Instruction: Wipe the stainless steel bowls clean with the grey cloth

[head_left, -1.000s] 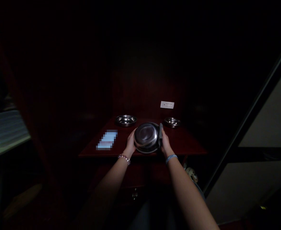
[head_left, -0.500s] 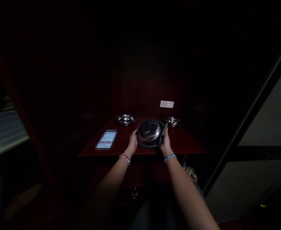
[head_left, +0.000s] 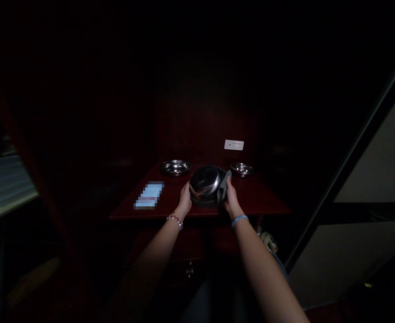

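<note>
A shiny metal bowl [head_left: 204,183] is held bottom side up above the front part of a dark red table [head_left: 251,204]. My left hand [head_left: 185,200] grips its left edge, fingers closed. A grey cloth [head_left: 222,188] lies against the bowl's right side, and my right hand [head_left: 231,197] is closed on it, pressing it to the bowl. Behind, a metal dish [head_left: 176,167] stands at the back left and a smaller metal bowl [head_left: 241,169] at the back right.
A blurred light-blue rectangle [head_left: 149,195] lies on the table's left part. A white socket panel [head_left: 234,145] is on the back wall. Stacked pale items [head_left: 7,179] stand on a shelf at far left. Below the table is a drawer handle [head_left: 190,270].
The held bowl has turned and shifted slightly left. The cloth under my right hand now shows more and reaches further over the bowl's side.
</note>
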`<state>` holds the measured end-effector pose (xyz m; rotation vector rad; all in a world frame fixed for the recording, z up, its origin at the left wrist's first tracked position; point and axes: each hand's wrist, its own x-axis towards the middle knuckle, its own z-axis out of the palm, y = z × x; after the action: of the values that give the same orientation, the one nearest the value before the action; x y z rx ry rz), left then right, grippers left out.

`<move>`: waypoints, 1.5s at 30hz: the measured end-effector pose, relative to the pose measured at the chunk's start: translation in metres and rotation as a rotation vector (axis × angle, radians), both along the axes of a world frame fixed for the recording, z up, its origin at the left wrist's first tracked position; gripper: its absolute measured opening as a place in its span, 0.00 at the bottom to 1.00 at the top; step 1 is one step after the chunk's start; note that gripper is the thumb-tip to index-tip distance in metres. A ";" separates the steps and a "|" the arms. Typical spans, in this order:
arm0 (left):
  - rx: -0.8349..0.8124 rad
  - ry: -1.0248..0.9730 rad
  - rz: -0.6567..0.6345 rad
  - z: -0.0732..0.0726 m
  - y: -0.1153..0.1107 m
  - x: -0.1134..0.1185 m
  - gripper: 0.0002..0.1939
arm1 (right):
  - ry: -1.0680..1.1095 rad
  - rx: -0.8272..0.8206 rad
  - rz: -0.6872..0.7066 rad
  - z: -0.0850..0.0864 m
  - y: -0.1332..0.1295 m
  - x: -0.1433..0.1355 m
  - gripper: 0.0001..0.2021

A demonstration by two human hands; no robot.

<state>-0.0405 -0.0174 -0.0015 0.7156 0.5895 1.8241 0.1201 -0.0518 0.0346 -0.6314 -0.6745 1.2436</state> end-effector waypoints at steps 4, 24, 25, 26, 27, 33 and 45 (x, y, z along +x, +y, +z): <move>-0.149 -0.068 0.047 0.001 0.001 -0.006 0.11 | -0.052 -0.004 0.018 0.006 -0.008 -0.001 0.18; -0.053 0.006 -0.179 -0.008 0.002 -0.003 0.10 | 0.083 -0.011 -0.147 -0.007 0.005 0.003 0.19; -0.032 0.000 -0.144 -0.009 0.003 -0.002 0.10 | 0.059 0.001 -0.123 -0.008 0.006 0.003 0.19; -0.010 -0.006 -0.113 -0.009 0.004 -0.002 0.10 | 0.037 0.016 -0.100 -0.009 0.006 0.003 0.18; 0.010 -0.010 -0.092 -0.010 0.006 -0.001 0.10 | 0.020 0.031 -0.080 -0.009 0.006 0.002 0.18; 0.069 0.000 -0.073 -0.011 0.011 -0.001 0.12 | 0.031 0.033 -0.052 -0.007 0.004 -0.003 0.16; -0.144 0.031 -0.067 -0.005 0.000 -0.007 0.12 | -0.050 -0.004 -0.014 0.001 -0.002 0.005 0.15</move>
<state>-0.0477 -0.0176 -0.0064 0.6599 0.7022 1.6930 0.1256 -0.0534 0.0359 -0.6720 -0.7080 1.2196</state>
